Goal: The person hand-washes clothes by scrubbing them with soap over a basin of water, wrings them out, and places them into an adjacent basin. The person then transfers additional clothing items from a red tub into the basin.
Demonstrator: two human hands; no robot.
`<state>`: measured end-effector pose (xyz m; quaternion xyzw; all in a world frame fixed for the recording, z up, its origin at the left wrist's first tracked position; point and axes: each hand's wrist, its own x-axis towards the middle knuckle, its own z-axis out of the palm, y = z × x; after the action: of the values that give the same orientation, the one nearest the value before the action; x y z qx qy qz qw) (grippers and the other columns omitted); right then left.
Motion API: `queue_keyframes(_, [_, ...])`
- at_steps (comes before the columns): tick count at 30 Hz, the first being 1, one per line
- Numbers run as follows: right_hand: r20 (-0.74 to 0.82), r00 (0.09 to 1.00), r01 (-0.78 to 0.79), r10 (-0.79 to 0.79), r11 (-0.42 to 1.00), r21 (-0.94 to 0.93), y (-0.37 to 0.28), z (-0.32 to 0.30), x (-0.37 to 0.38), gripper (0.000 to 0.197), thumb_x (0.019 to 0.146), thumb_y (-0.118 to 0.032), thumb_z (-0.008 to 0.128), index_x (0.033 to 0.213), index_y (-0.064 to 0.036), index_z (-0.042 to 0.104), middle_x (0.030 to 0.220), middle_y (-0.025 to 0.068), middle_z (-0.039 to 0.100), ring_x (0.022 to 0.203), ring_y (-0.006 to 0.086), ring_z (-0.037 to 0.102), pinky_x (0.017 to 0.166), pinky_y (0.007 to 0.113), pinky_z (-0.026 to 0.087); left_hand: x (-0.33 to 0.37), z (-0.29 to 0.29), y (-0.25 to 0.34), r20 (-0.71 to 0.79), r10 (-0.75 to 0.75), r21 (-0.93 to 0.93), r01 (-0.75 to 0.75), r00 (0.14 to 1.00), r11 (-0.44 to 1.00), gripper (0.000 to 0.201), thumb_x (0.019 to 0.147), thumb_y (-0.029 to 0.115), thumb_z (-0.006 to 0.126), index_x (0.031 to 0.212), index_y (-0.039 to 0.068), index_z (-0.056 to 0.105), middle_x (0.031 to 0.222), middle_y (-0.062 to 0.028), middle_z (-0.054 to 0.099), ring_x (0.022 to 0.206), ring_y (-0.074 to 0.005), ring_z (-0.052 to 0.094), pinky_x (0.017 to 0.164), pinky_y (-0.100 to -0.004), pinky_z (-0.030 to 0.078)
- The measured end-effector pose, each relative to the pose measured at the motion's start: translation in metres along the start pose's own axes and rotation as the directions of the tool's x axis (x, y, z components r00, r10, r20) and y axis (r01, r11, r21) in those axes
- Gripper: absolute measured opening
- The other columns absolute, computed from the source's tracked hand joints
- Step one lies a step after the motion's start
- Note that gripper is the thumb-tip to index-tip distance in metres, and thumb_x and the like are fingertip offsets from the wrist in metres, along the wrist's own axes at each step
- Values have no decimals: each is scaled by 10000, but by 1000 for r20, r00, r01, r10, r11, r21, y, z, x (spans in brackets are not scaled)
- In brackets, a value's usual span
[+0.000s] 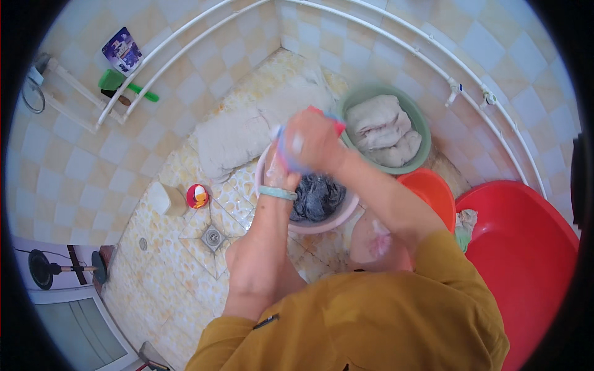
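Observation:
Both my hands are together above a pink basin [328, 226], closed round a blurred blue-and-red cloth [284, 150]. My right hand [314, 139] lies over the top of the cloth, with a red bit sticking out past its knuckles. Lower down, my left hand [281, 175] grips the cloth from beneath; a pale green bangle [277, 193] circles that wrist. White suds cling to the fingers. Wet dark grey fabric [317, 198] sits bunched in the basin under them. What the palms cover is hidden.
Folded white fabric [232, 139] lies on the tiled floor. A green basin [424, 145] holds more white fabric [380, 127]. An orange bucket [433, 191] and a big red tub [526, 260] stand right. A cream container [166, 199], small red dish [198, 205] and drain [213, 237] are left.

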<state>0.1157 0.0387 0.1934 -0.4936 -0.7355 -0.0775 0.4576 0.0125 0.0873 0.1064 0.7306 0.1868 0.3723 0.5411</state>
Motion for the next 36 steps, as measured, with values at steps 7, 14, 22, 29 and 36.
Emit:
queue_keyframes(7, [45, 919, -394, 391, 910, 131, -16, -7, -14, 139, 770, -179, 592, 864, -77, 598, 989, 132, 551, 951, 319, 508, 825, 401, 408, 16, 3, 25, -116, -510, -925, 94, 852, 367, 279, 929, 118, 373, 1190, 70, 460, 1064, -126, 559, 1028, -240, 547, 927, -399, 447])
queue_keyframes(14, [11, 944, -329, 329, 944, -13, -3, 18, -29, 156, 764, -212, 598, 828, -72, 572, 989, 155, 544, 936, 331, 504, 798, 411, 417, 13, 8, 36, -134, -545, -927, 89, 828, 364, 305, 877, 83, 443, 1180, 60, 412, 1045, -127, 550, 940, -252, 571, 861, -372, 479])
queue_keyframes(22, [291, 713, -638, 638, 762, -107, 70, -39, -44, 264, 783, -260, 600, 918, -34, 577, 993, 183, 576, 948, 345, 551, 794, 421, 447, 30, 8, 86, -286, -356, -740, 31, 889, 671, 346, 764, -70, 452, 1101, 11, 451, 1024, -112, 534, 927, -206, 564, 821, -346, 501])
queue_keyframes(29, [291, 785, -540, 547, 834, -112, 68, -77, -82, 717, 734, -257, 680, 1337, -66, 341, 1276, 216, 416, 1053, 319, 517, 882, 345, 423, 48, 13, 128, 27, -203, -564, 183, 979, 805, 442, 693, -88, 453, 1129, -19, 463, 1030, -132, 557, 900, -185, 582, 817, -298, 494])
queue_keyframes(36, [301, 838, -546, 455, 694, 469, 59, -78, -66, 750, 661, -134, 725, 1317, -74, 367, 1213, 144, 496, 1111, 237, 489, 945, 343, 383, 75, 24, 166, 465, -142, -434, 365, 874, 823, 521, 687, -44, 469, 1206, -42, 426, 1098, -164, 542, 922, -210, 577, 837, -310, 479])
